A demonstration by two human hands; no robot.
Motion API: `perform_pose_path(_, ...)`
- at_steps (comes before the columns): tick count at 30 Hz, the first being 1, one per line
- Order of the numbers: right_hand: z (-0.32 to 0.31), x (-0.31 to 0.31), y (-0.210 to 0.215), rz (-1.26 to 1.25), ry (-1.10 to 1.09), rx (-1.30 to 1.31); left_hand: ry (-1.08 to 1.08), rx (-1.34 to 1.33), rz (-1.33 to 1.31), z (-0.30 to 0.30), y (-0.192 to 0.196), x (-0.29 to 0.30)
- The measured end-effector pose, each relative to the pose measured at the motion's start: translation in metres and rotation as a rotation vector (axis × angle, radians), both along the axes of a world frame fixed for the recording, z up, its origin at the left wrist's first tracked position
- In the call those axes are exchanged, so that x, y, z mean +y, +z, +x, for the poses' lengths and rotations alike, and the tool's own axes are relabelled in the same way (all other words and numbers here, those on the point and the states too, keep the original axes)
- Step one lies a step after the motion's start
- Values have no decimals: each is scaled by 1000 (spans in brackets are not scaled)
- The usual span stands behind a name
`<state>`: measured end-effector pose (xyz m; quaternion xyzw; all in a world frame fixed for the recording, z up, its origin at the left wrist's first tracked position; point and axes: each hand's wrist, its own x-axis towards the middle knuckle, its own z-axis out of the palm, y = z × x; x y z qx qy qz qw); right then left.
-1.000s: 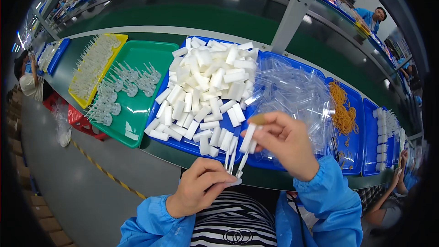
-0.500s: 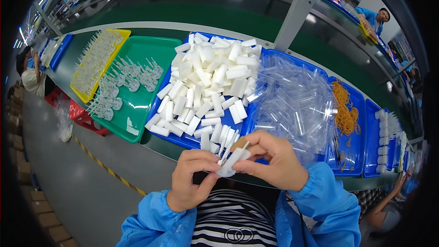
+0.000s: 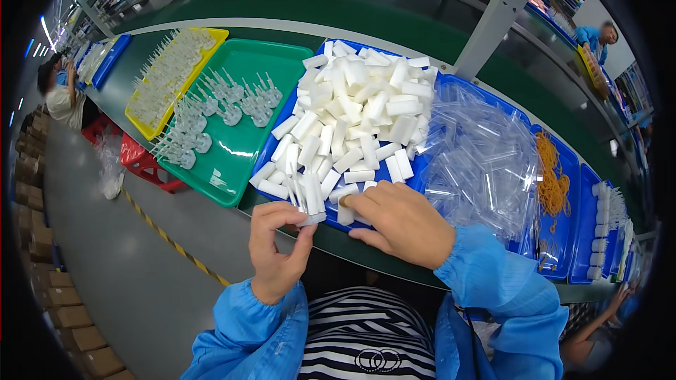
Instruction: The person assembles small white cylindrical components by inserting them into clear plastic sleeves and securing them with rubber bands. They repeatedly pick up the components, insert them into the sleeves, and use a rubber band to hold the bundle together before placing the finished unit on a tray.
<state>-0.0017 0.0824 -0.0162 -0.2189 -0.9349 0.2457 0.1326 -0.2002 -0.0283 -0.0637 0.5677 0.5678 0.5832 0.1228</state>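
My left hand (image 3: 276, 243) pinches the base of a clear-white plastic pronged piece (image 3: 310, 219) between thumb and fingers, at the front edge of the blue tray (image 3: 264, 186). Thin prongs rise from its base, and a white foam block (image 3: 314, 195) stands upright on it. My right hand (image 3: 405, 224) is over the tray's near edge, palm down, thumb and forefinger apart. Its fingertips touch or nearly touch a loose foam block (image 3: 345, 213). Behind both hands lies a heap of white foam blocks (image 3: 359, 105).
A green tray (image 3: 243, 148) and a yellow tray (image 3: 150, 127), both with pronged pieces, stand to the left. Rightward are clear plastic tubes (image 3: 479, 162), orange rubber bands (image 3: 553, 176) and another blue tray (image 3: 581, 239). A metal post (image 3: 496, 21) rises behind. Other people sit farther off.
My right hand has let go of the pronged piece and moved to the foam blocks at the tray's near edge. My left hand has shifted slightly left, still holding the piece.
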Motion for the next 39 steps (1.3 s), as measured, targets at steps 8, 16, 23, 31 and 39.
perform_pose_path(8,0,21,3,269,-18,-4,18,59,1,2,-5,4)
perform_pose_path(16,-16,21,2,253,-109,-54,82,41,38,1,-7,7)
perform_pose_path(23,-27,20,-12,251,-71,-176,45,75,-12,4,-10,6)
perform_pose_path(31,-14,18,-4,170,-85,-91,-21,155,16,8,-8,8)
perform_pose_path(39,-10,27,33,-611,-544,659,-256,437,133,16,22,-1)
